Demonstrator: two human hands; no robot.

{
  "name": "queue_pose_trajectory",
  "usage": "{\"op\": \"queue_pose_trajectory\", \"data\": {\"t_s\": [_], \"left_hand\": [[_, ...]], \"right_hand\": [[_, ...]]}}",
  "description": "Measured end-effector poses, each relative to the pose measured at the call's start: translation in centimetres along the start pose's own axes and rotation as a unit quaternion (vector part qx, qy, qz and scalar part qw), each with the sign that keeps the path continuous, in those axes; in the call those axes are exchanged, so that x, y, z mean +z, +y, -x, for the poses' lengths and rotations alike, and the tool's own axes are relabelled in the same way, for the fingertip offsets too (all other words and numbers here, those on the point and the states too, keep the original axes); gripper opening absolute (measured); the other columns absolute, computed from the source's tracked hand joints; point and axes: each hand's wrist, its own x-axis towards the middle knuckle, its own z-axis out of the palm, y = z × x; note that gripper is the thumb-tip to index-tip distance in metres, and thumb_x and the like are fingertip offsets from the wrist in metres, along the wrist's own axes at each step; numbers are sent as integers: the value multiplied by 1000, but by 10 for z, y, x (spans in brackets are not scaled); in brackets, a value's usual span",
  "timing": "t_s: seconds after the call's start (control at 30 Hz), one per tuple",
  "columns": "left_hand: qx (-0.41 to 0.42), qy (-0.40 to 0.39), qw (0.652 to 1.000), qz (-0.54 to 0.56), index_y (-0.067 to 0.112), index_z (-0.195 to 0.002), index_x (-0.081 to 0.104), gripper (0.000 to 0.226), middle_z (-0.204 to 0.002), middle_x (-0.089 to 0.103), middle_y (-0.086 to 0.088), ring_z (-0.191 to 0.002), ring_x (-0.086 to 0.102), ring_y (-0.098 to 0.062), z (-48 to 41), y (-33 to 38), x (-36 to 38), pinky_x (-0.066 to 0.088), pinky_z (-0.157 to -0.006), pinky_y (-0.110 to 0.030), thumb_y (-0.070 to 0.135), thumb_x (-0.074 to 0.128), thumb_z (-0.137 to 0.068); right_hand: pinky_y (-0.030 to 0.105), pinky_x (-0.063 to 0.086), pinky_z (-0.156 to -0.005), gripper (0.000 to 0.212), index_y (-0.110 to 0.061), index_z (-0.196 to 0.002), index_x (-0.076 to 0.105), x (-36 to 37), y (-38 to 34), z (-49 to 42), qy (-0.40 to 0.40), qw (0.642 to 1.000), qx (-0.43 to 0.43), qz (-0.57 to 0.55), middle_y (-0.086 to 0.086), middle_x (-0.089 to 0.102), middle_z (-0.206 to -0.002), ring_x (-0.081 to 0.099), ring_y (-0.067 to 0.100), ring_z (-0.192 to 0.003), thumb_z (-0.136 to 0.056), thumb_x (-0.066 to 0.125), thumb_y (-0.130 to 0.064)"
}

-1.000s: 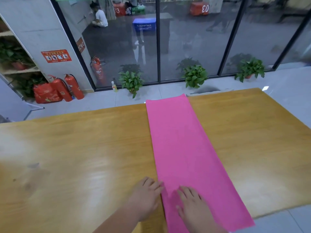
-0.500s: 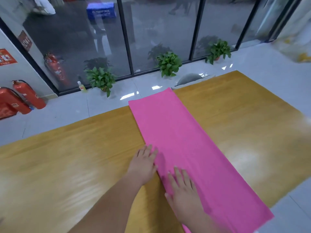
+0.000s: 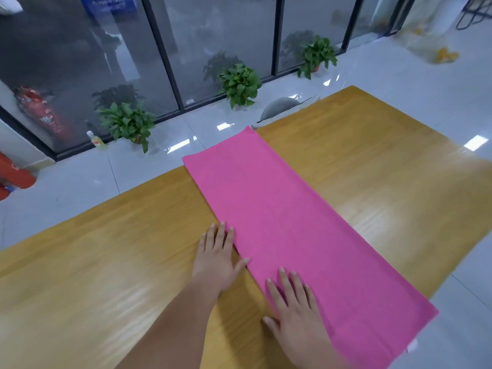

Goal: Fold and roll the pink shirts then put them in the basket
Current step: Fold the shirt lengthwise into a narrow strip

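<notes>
A pink shirt [image 3: 292, 225], folded into one long flat strip, lies diagonally across the wooden table [image 3: 106, 262] from its far edge to its near right edge. My left hand [image 3: 217, 258] rests flat on the table, fingers spread, touching the strip's left edge. My right hand [image 3: 295, 310] presses flat on the near part of the shirt, fingers apart. Neither hand grips anything. No basket is in view.
Beyond the table lie white floor tiles, potted plants [image 3: 239, 83] along a glass wall, and red fire extinguishers [image 3: 13, 177] at the left. A grey chair back [image 3: 279, 106] pokes up at the table's far edge.
The view has swung to the right and down. Both hands have slid forward along the strip's left side, staying flat.
</notes>
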Motion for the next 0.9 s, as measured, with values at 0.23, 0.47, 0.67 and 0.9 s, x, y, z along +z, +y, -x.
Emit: {"op": "queue_pose_trajectory", "data": {"t_s": [0.23, 0.47, 0.67, 0.9], "left_hand": [[-3, 3, 1000, 11, 26, -168, -10, 102, -175, -21, -1, -160, -21, -32, 29, -7, 11, -2, -130, -54, 90, 10, -91], [-36, -13, 997, 68, 29, -169, -3, 102, -176, -9, -12, -162, -10, -32, 40, -6, 1, 3, -131, -51, 88, 28, -92], [-58, -6, 993, 99, 29, -168, 8, 105, -176, 6, -11, -162, 3, -34, 40, -4, -5, 13, -130, -51, 81, 54, -89], [-106, 41, 983, 143, 29, -161, 30, 90, -160, 40, -5, -146, 35, -31, 27, 3, -12, 33, -119, -48, 65, 68, -89]], "right_hand": [[54, 19, -120, 83, -31, -166, 28, 10, -7, 28, -8, 1000, -14, 17, 6, 15, -176, 20, 35, -160, -92, 42, -65], [52, 23, -127, 76, -35, -163, 30, 0, -14, 39, -20, 1000, 16, 11, 3, 17, -175, 19, 32, -160, -95, 53, -58], [54, 42, -118, 76, -28, -153, 48, -15, -18, 34, -38, 998, 45, 9, 6, 41, -164, 36, 34, -152, -86, 78, -44], [36, 59, -53, 70, -40, -127, 63, -32, -17, 31, -44, 999, -25, 6, -9, 64, -124, 64, 22, -101, -64, 88, -22]]}}
